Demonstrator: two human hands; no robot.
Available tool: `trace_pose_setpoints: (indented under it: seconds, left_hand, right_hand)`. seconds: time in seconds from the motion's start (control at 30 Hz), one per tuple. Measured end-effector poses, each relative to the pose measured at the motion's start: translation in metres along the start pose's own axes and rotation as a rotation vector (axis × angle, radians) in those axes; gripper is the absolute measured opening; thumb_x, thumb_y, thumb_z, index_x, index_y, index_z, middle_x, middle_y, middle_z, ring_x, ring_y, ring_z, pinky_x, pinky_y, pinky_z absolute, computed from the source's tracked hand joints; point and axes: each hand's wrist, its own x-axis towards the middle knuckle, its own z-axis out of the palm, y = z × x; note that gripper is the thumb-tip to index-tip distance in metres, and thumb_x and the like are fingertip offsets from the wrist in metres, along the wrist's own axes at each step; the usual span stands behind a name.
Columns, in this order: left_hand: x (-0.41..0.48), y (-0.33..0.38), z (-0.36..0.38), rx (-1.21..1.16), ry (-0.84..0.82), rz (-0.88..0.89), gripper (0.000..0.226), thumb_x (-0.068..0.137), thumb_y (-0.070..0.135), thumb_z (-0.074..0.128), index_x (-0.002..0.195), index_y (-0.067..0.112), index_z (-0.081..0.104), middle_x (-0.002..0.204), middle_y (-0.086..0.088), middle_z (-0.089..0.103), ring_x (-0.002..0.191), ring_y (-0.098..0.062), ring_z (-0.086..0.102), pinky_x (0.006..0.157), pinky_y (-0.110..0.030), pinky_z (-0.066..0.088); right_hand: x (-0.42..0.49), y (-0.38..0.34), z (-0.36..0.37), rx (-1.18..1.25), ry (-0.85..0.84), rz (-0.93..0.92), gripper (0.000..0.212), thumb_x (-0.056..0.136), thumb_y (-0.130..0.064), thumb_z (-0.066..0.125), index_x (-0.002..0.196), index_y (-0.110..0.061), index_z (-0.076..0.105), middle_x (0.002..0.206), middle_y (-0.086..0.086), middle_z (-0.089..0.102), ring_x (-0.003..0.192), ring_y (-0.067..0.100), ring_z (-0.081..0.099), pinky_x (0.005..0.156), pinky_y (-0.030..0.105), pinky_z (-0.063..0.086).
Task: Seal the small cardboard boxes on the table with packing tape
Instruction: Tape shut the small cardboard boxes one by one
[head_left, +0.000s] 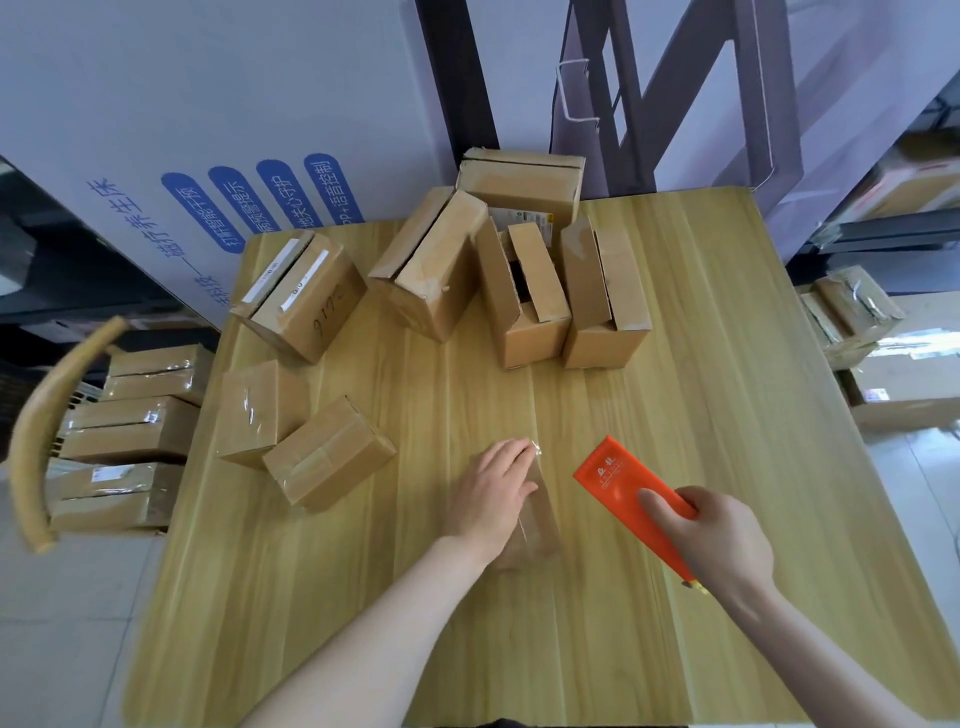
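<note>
A small cardboard box (537, 525) lies near the front middle of the wooden table (727, 364), with clear tape over its top. My left hand (491, 499) rests flat on it, fingers fairly straight, and hides most of the box. To its right, my right hand (711, 540) grips an orange tape dispenser (618, 475) held just above the table, its wide end pointing toward the box. Two taped boxes (327, 452) sit at the left. Further back stand several more boxes, one of which, an open-flapped box (524, 296), shows a dark gap.
A box with white labels (301, 291) lies at the back left. Left of the table, a wooden chair (31, 431) holds stacked taped boxes (130, 431). More boxes (852, 312) sit on the floor at the right. A printed white panel (208, 156) stands behind the table.
</note>
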Motion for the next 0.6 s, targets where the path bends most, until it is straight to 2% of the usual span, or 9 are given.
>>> trace_pose_setpoints:
  seconds: [0.03, 0.1, 0.17, 0.2, 0.27, 0.37, 0.43, 0.5, 0.6]
  left_hand:
    - [0.002, 0.001, -0.001, 0.016, -0.035, -0.006, 0.050, 0.085, 0.024, 0.070, 0.131, 0.014, 0.055, 0.133, 0.005, 0.056, 0.125, -0.014, 0.047, 0.102, -0.035, 0.046]
    - [0.007, 0.001, -0.004, -0.015, -0.180, -0.068, 0.054, 0.093, 0.035, 0.056, 0.142, 0.019, 0.041, 0.144, 0.007, 0.042, 0.133, -0.013, 0.037, 0.109, -0.034, 0.035]
    - [0.012, 0.002, -0.006, -0.055, -0.288, -0.127, 0.055, 0.096, 0.038, 0.048, 0.146, 0.023, 0.031, 0.150, 0.009, 0.034, 0.138, -0.013, 0.029, 0.112, -0.033, 0.027]
    - [0.015, 0.003, -0.008, -0.060, -0.311, -0.136, 0.053, 0.096, 0.037, 0.049, 0.145, 0.025, 0.031, 0.149, 0.009, 0.036, 0.138, -0.014, 0.031, 0.111, -0.034, 0.028]
    - [0.024, 0.003, -0.014, -0.075, -0.383, -0.158, 0.048, 0.094, 0.037, 0.051, 0.139, 0.028, 0.035, 0.143, 0.008, 0.043, 0.131, -0.016, 0.041, 0.104, -0.035, 0.037]
    - [0.037, -0.001, -0.023, -0.097, -0.518, -0.225, 0.038, 0.092, 0.044, 0.051, 0.127, 0.034, 0.040, 0.127, 0.009, 0.053, 0.111, -0.018, 0.053, 0.082, -0.032, 0.043]
    - [0.037, 0.002, -0.022, -0.183, -0.504, -0.345, 0.031, 0.090, 0.049, 0.049, 0.118, 0.037, 0.041, 0.117, 0.010, 0.057, 0.100, -0.018, 0.055, 0.073, -0.030, 0.040]
    - [0.028, 0.013, -0.011, -0.288, -0.397, -0.511, 0.031, 0.090, 0.050, 0.047, 0.117, 0.036, 0.040, 0.113, 0.009, 0.058, 0.096, -0.019, 0.056, 0.070, -0.029, 0.040]
    - [0.010, 0.026, 0.008, -0.388, -0.167, -0.635, 0.045, 0.091, 0.051, 0.047, 0.131, 0.033, 0.038, 0.118, 0.004, 0.060, 0.103, -0.019, 0.057, 0.080, -0.031, 0.046]
  right_hand:
    - [-0.001, 0.000, 0.001, 0.004, -0.001, 0.004, 0.037, 0.083, -0.053, 0.059, 0.067, -0.021, 0.065, 0.055, -0.002, 0.063, 0.047, 0.017, 0.063, 0.051, 0.028, 0.052]
    - [-0.004, 0.000, 0.004, 0.010, 0.000, 0.011, 0.037, 0.082, -0.055, 0.058, 0.068, -0.022, 0.066, 0.056, -0.002, 0.064, 0.048, 0.017, 0.064, 0.054, 0.032, 0.055]
    - [-0.006, 0.000, 0.006, 0.025, -0.002, 0.017, 0.037, 0.082, -0.055, 0.058, 0.068, -0.022, 0.066, 0.056, -0.002, 0.064, 0.048, 0.018, 0.064, 0.056, 0.034, 0.056]
    - [-0.007, 0.000, 0.007, 0.032, -0.003, 0.019, 0.037, 0.082, -0.055, 0.058, 0.068, -0.022, 0.066, 0.056, -0.002, 0.064, 0.049, 0.018, 0.064, 0.056, 0.035, 0.056]
    - [-0.010, -0.002, 0.007, 0.039, -0.002, 0.019, 0.036, 0.082, -0.054, 0.059, 0.067, -0.022, 0.066, 0.057, -0.002, 0.064, 0.050, 0.017, 0.064, 0.056, 0.034, 0.056]
    - [-0.013, -0.004, 0.007, 0.046, 0.007, 0.018, 0.037, 0.083, -0.054, 0.059, 0.069, -0.020, 0.067, 0.057, -0.002, 0.064, 0.052, 0.017, 0.064, 0.056, 0.035, 0.056]
    - [-0.014, -0.004, 0.006, 0.051, 0.013, 0.022, 0.038, 0.082, -0.055, 0.059, 0.069, -0.020, 0.067, 0.057, -0.002, 0.064, 0.051, 0.018, 0.064, 0.056, 0.037, 0.057]
    - [-0.015, -0.004, 0.004, 0.071, 0.020, 0.028, 0.036, 0.082, -0.056, 0.059, 0.069, -0.022, 0.067, 0.056, -0.002, 0.065, 0.049, 0.018, 0.064, 0.057, 0.037, 0.057]
    - [-0.017, -0.007, 0.001, 0.149, 0.040, 0.030, 0.034, 0.083, -0.053, 0.061, 0.069, -0.022, 0.067, 0.056, 0.001, 0.065, 0.046, 0.020, 0.064, 0.056, 0.040, 0.057]
